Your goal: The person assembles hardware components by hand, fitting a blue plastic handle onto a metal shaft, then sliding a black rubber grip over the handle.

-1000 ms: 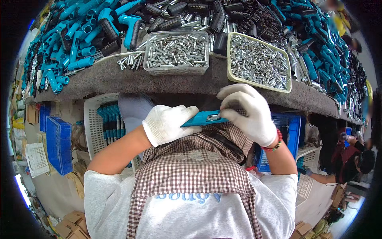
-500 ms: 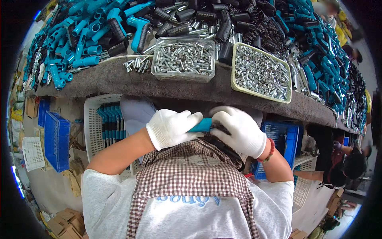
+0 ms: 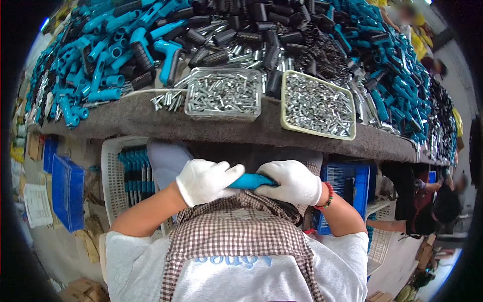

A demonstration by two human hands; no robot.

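My left hand [image 3: 209, 180], in a white knit glove, is closed around one end of a teal plastic tool body [image 3: 247, 181]. The gloved fingers of my right hand [image 3: 290, 182] are wrapped round its other end. The piece lies sideways over my lap, just above the checked apron [image 3: 226, 226]. Both of its ends are hidden in the gloves, so its full shape does not show. Beyond my hands, on the table edge, stand a clear tub of metal pins [image 3: 224, 93] and a cream tub of small metal parts [image 3: 318, 104].
Teal gun-shaped housings [image 3: 166, 55] and black sleeves are heaped across the bench [image 3: 126, 118]. A white crate [image 3: 111, 173] with several teal-handled tools stands left of my knees, a blue crate [image 3: 359, 186] right of them. Another blue crate [image 3: 68, 194] sits far left. A co-worker's arm [image 3: 387, 225] shows at right.
My right hand's fingers have closed over the teal tool body's right end, and more of its middle shows. The view has shifted, so bench and hands sit lower in the picture.
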